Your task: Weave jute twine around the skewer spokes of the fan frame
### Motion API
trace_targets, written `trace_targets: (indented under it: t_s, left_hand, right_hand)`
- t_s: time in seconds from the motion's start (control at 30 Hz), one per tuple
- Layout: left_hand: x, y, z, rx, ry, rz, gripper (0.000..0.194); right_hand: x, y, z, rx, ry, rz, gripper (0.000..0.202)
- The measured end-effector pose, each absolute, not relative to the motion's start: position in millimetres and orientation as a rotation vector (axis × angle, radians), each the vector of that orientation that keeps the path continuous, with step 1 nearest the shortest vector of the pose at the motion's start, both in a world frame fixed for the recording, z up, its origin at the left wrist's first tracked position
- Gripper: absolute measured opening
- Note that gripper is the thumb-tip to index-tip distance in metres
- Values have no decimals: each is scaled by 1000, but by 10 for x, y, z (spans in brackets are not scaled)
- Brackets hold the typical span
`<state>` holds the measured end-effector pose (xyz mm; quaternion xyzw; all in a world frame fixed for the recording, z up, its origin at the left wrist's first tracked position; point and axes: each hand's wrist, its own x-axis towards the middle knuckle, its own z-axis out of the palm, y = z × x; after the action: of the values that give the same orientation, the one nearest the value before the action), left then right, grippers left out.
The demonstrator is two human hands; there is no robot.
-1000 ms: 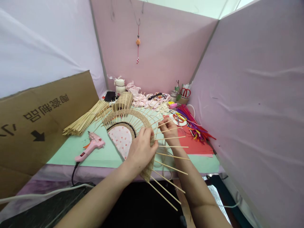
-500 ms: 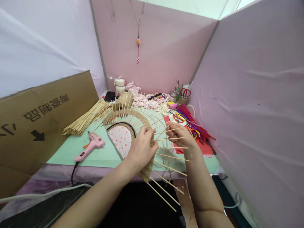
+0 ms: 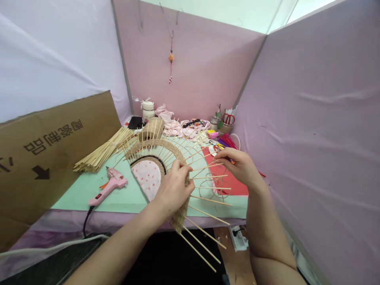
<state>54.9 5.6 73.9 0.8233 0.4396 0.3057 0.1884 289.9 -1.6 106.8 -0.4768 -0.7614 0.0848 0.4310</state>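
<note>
A fan-shaped frame of thin wooden sticks point(image 3: 204, 200) stands tilted over the table's front edge, with a woven band of brown twine point(image 3: 148, 143) arching across the sticks. At its centre is a half-round panel of white cloth with pink dots point(image 3: 147, 179), edged in twine and a black braid. My left hand point(image 3: 175, 184) is closed on the band's right side, thumb and fingers pinching it. Right of the stick tips, my right hand point(image 3: 237, 164) pinches a thin strand of twine. Loose loops of twine point(image 3: 204, 194) hang below that hand, among the sticks.
A pink glue gun point(image 3: 111, 184) lies at left, near a bundle of sticks point(image 3: 102, 152) and a cardboard sheet point(image 3: 59, 158). Behind the frame are a twine roll point(image 3: 152, 130), a white bottle point(image 3: 147, 110) and cloth scraps point(image 3: 172, 126). Red sheets point(image 3: 234, 186) lie at right.
My right hand has moved right and slightly up, away from the sticks, drawing the strand outward. My left hand keeps its hold on the band. The whole view has shifted slightly.
</note>
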Motion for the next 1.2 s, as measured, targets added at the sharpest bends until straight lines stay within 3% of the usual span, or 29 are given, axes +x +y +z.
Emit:
trace_targets:
  t_s: [0.9,1.2]
  left_hand:
    - [536,58,718,2295,1216,854,26]
    - [547,78,692,2320,1221,871,26]
  right_hand:
    - [2950,-23,993,-1128,-1841,47,5]
    - [3022,-323,986,-1263,-1964,-183,5]
